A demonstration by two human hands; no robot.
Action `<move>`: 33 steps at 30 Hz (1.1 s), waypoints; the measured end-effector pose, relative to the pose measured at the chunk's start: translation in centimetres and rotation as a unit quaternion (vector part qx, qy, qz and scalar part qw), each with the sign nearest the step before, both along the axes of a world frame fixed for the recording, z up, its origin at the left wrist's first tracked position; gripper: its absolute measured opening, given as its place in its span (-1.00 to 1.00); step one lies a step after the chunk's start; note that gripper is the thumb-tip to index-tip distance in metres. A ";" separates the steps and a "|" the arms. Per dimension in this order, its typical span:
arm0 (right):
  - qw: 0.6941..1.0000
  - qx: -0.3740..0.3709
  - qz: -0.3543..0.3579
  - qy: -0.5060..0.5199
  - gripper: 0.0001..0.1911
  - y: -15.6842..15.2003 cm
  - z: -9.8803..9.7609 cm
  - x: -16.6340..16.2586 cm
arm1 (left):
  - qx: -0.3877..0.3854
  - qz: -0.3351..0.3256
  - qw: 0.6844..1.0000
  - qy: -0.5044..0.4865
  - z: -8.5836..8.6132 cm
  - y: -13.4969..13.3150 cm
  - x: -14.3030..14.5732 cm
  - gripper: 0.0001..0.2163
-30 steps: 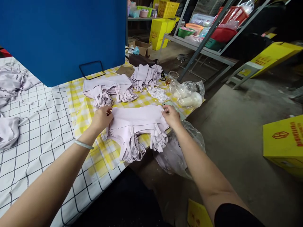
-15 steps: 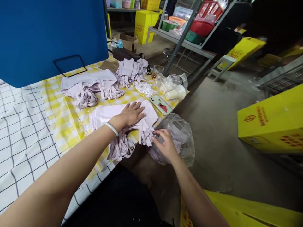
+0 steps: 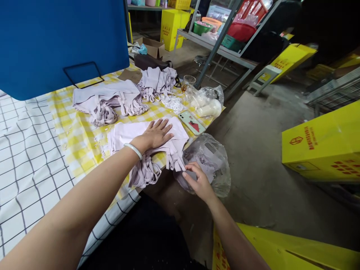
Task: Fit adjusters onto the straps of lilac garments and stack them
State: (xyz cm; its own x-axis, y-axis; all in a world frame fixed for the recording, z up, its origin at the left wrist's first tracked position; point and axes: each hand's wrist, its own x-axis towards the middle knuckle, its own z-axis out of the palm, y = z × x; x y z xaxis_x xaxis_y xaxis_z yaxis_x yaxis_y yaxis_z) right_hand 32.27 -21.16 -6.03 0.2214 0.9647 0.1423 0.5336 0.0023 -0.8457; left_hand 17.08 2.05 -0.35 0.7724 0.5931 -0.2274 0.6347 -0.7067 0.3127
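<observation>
My left hand lies flat, fingers spread, on a stack of pale lilac strappy garments at the table's near right corner. Its straps hang over the edge. Below the table edge, my right hand reaches into the mouth of a clear plastic bag that holds more lilac cloth. The fingers are curled at the bag's rim, touching the plastic and cloth. A pale bangle sits on my left wrist.
Two more lilac garment piles lie further back on the yellow checked cloth. A phone, a glass, a bag of white items and a blue board stand nearby. Yellow boxes and shelving surround the floor.
My right hand left the stack's right edge and dropped below the table to the plastic bag. My left hand slid onto the middle of the stack and flattened. The view swung right.
</observation>
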 end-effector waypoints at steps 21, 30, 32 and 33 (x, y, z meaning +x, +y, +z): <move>0.999 0.030 0.017 0.013 -0.87 0.7 3.8 -13.2 | 0.089 0.074 0.993 -0.028 -0.7 -1.1 -10.9 -0.47; 0.955 0.246 0.119 -0.113 -0.59 4.5 3.5 -19.2 | 0.085 0.283 0.910 -0.292 -0.1 -5.6 -22.4 -0.48; 0.924 0.208 0.294 -0.127 -0.77 9.0 5.1 -24.7 | 0.072 0.423 0.820 -0.380 -0.4 -7.3 -27.9 -0.50; 0.906 0.187 0.359 -0.126 -0.84 11.3 5.7 -28.2 | 0.066 0.496 0.758 -0.419 -0.6 -8.3 -30.7 -0.52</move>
